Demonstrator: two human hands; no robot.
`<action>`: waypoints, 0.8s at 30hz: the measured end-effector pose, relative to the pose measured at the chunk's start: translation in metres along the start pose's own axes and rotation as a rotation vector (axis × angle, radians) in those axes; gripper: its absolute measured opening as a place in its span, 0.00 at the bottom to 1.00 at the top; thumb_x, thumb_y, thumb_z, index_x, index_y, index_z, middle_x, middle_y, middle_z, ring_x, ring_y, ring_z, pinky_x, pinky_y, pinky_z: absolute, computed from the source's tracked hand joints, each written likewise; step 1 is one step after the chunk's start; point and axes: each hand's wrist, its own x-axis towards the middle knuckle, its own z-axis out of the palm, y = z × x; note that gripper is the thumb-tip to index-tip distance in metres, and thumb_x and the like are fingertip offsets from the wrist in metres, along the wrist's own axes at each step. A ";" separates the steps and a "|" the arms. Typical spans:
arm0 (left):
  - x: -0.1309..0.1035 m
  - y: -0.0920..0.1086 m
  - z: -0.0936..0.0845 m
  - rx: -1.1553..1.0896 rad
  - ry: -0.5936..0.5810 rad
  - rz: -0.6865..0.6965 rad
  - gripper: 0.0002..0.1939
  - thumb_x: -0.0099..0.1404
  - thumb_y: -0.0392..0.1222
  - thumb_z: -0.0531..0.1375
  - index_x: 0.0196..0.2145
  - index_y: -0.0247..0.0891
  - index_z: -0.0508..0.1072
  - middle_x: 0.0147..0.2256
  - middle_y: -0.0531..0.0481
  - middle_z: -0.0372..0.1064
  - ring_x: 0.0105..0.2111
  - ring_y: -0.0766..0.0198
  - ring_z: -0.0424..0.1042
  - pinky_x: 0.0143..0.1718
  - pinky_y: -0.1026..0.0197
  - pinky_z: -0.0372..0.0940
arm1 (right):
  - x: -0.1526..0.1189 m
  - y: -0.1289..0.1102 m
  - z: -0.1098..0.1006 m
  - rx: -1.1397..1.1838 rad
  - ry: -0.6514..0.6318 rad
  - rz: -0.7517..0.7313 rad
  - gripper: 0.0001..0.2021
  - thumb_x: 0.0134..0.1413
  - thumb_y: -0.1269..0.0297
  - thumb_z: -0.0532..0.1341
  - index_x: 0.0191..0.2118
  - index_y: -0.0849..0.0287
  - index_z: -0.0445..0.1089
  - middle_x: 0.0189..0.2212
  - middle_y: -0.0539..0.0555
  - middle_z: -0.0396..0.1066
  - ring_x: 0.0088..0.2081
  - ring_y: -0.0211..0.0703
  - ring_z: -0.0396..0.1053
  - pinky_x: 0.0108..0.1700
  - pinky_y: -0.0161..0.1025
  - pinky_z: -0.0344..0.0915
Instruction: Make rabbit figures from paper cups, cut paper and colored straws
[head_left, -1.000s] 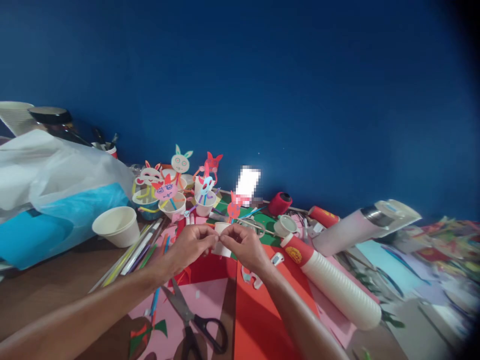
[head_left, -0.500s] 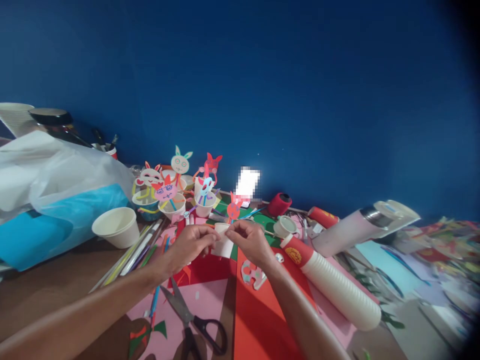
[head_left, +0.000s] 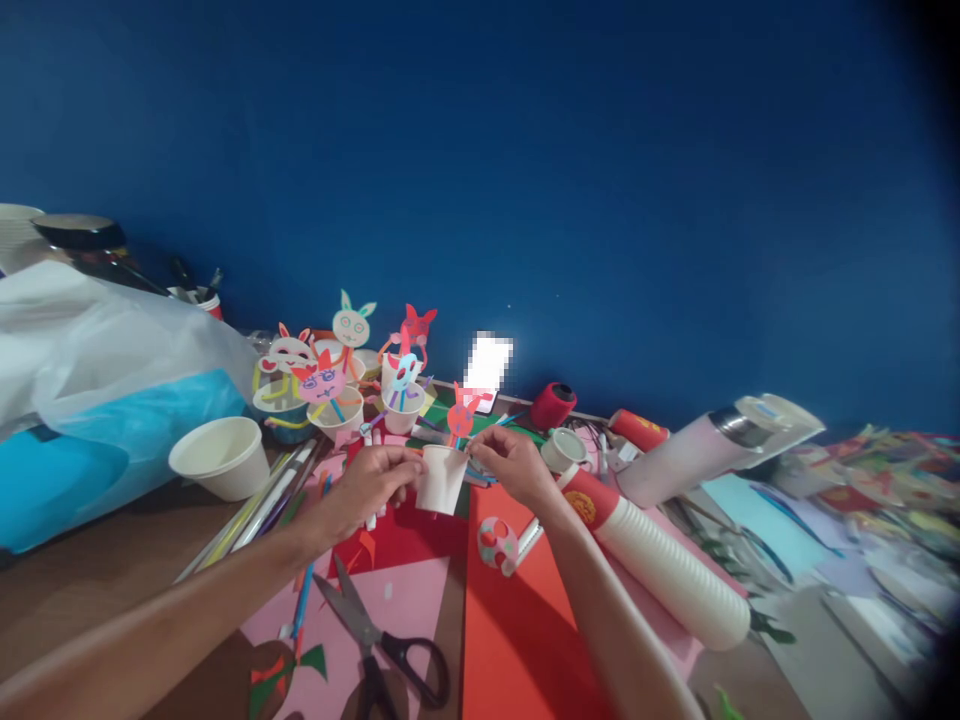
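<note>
White paper cup is mid-frame, mouth up and leaning a bit, way easier to see than a second ago since the right hand has shifted off to its side. Left to right, with that cup as clock centre: white bowl out at nine, pink cutout face at ten above another cup, scissors at seven with blades apart. Left hand is also at nine but close in, thumb and forefinger brought together by the rim (can't tell if they've got hold of it or something thin). Red eared figure pokes up at one, no idea if it's fixed to the cup or just behind. Spotted cutout is at four on orange paper. Right hand is at three, fingertips bunched beside the rim, can't make out what's between them. That shift uncovers the front wall, so I'd guess the fiddly bit is up at the rim
</note>
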 end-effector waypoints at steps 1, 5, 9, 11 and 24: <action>0.000 0.000 0.000 0.012 0.000 0.003 0.09 0.55 0.44 0.55 0.25 0.36 0.70 0.19 0.55 0.65 0.17 0.71 0.60 0.19 0.68 0.54 | 0.000 0.000 0.001 -0.007 -0.005 0.000 0.06 0.46 0.64 0.57 0.25 0.59 0.67 0.19 0.46 0.62 0.21 0.33 0.57 0.22 0.30 0.54; 0.002 0.000 -0.005 0.079 0.017 0.023 0.09 0.55 0.42 0.54 0.26 0.36 0.70 0.20 0.55 0.65 0.18 0.70 0.61 0.19 0.67 0.55 | 0.000 0.001 0.000 -0.023 -0.011 0.005 0.06 0.47 0.64 0.57 0.26 0.59 0.66 0.18 0.46 0.61 0.20 0.33 0.56 0.22 0.30 0.53; 0.005 0.000 -0.012 0.184 0.033 0.053 0.09 0.55 0.42 0.54 0.23 0.36 0.69 0.18 0.55 0.64 0.18 0.69 0.60 0.19 0.67 0.53 | 0.000 0.001 -0.002 -0.031 -0.004 0.005 0.06 0.46 0.63 0.57 0.24 0.60 0.65 0.17 0.45 0.60 0.19 0.33 0.55 0.21 0.30 0.52; 0.006 0.001 -0.014 0.240 0.017 0.065 0.11 0.54 0.43 0.54 0.18 0.36 0.68 0.16 0.55 0.63 0.17 0.69 0.59 0.18 0.67 0.52 | 0.000 0.002 -0.002 -0.032 0.003 0.002 0.07 0.46 0.63 0.57 0.24 0.60 0.65 0.17 0.45 0.60 0.19 0.33 0.55 0.21 0.30 0.52; 0.006 0.004 -0.020 0.370 -0.019 0.103 0.20 0.57 0.53 0.51 0.19 0.36 0.69 0.16 0.54 0.64 0.17 0.68 0.61 0.19 0.67 0.54 | -0.001 0.001 -0.002 -0.018 0.013 -0.020 0.06 0.47 0.63 0.58 0.26 0.60 0.66 0.18 0.45 0.60 0.19 0.33 0.55 0.21 0.30 0.51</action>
